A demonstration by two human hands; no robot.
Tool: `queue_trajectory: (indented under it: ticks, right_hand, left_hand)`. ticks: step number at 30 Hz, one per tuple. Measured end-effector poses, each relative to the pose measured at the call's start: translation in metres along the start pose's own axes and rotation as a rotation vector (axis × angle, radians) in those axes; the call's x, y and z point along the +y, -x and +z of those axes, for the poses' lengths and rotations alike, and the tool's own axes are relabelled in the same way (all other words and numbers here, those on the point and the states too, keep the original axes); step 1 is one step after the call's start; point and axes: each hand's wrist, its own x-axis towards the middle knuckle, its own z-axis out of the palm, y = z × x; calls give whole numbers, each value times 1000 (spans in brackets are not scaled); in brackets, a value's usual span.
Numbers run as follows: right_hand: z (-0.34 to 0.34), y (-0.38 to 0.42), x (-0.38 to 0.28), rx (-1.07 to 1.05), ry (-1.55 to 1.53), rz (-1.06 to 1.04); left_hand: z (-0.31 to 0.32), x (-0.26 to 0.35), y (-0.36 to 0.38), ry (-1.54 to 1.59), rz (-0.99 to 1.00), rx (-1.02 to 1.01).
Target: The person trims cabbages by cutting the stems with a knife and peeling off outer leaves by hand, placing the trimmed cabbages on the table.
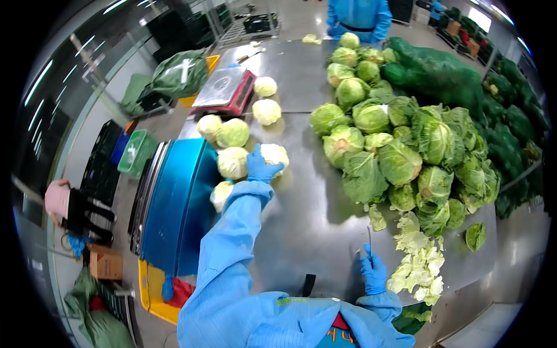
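Note:
My left hand point(263, 166), in a blue glove, reaches forward on the left side of the metal table, its fingers against a trimmed pale cabbage point(275, 155). Around it sit several other trimmed cabbages point(232, 162). My right hand point(373, 274), also gloved, is closed round a knife point(369, 236) whose thin blade points away from me. Beside that hand lies a heap of torn cabbage leaves point(418, 261). A big pile of untrimmed green cabbages point(400, 159) covers the table's right side.
At the left stands a blue metallic box point(183, 203) against the table. Beyond it sits a red scale point(223, 93). Green net sacks point(435, 66) lie behind the pile. Another person in blue point(360, 20) stands at the far end; someone in pink point(58, 200) bends at far left.

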Motion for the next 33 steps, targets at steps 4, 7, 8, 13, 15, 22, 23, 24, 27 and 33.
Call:
queue_trajectory:
  ticks: [4,7,8,13,15,22,23,24,27,33]
  right_hand:
    - [5,0,-8,-12,-409,270]
    - [3,2,-16,-8,-593,346]
    - [4,2,-6,7,-617,348]
    - [4,-8,-1,97,-635,391]
    - [4,-11,2,106,-632,403]
    - [-3,-16,7,49,-696,438]
    - [-5,-17,8,44,-702,434]
    - [-6,-17,10,40,-716,432]
    - [-7,-18,12,40,-757,429]
    - [-22,-37,1,371,-800,234]
  left_hand:
    - [18,-1,-54,-194,81,44]
    - [18,-8,-83,-189,17,4]
    - [17,-11,-91,-174,11,-19]
    - [-2,11,-75,-549,114,103]
    - [-2,11,-66,-657,95,80]
    - [-11,6,-83,-597,-93,-93]
    - [-13,11,-87,-582,-146,-138]
    - [-17,19,-93,-565,-194,-185]
    - [-6,62,-94,-607,-375,-63]
    - [107,103,-133,-63,191,-1]
